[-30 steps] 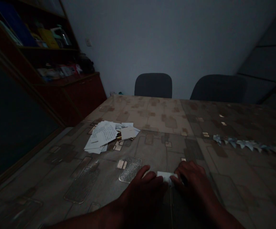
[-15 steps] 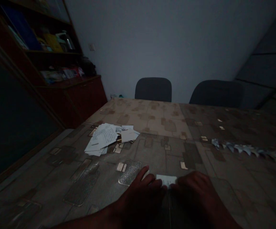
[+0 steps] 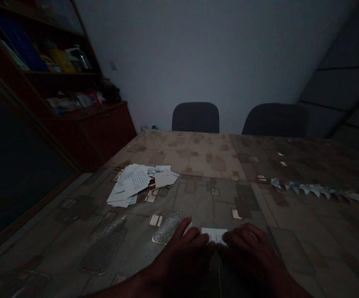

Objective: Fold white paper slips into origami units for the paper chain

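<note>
Pinched between the fingertips of both hands, left hand (image 3: 192,250) and right hand (image 3: 254,252) nearly meeting, is a small white slip of paper (image 3: 214,232), and that slip is our landmark! One left finger sticks out, spread from the rest. Dark fingers block the slip's near edge, so what they do beneath it I can't tell. The far edge shows straight and pale, with faint print below. Under it runs a patterned tablecloth (image 3: 204,203), all rounded rectangles. Beyond the slip to the left, well apart, sprawls a loose pile of paper (image 3: 132,181), printed sheets overlapping; beyond it to the right, a row of pointed whitish pieces (image 3: 316,190). Farther past the slip, two dark chairs (image 3: 195,118) back onto a plain wall (image 3: 198,54), and far off to its left, a reddish cabinet (image 3: 108,130) with crowded shelves
</note>
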`<state>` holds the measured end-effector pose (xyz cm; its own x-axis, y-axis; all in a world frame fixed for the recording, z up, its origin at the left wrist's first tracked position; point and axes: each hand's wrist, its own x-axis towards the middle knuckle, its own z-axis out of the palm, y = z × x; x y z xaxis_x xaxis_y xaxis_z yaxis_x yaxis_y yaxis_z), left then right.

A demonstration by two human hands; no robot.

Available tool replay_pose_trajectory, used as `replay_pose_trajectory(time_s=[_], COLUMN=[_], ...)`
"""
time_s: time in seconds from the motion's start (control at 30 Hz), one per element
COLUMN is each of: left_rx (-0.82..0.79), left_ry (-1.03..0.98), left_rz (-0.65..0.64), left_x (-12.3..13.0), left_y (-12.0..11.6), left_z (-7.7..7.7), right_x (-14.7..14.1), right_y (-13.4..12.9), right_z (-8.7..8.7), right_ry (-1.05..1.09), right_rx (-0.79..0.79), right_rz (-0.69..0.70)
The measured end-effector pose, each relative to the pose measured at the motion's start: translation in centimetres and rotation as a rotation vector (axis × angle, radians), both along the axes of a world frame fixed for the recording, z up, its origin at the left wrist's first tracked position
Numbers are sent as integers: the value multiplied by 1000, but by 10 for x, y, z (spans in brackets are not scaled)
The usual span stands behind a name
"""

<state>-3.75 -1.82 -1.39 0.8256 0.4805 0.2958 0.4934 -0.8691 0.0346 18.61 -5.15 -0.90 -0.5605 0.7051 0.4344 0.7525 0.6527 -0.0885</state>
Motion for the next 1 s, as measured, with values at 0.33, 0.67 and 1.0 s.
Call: replay_pose_trajectory(time_s=[0.33, 0.67, 1.0], left_rx=[-33, -183, -215], left_ry=[-31, -117, -204], left_rz=[12, 27, 31], left_x=[-6, -15, -13], left_y=[-1, -3, -2], left_z=[-1, 7, -1], right_x=[9, -2, -29], right_y=[-1, 3, 7], right_z=[3, -1, -11], right_ry=[109, 258, 187], right_rx=[95, -34, -112], right_rz=[-61, -141, -419])
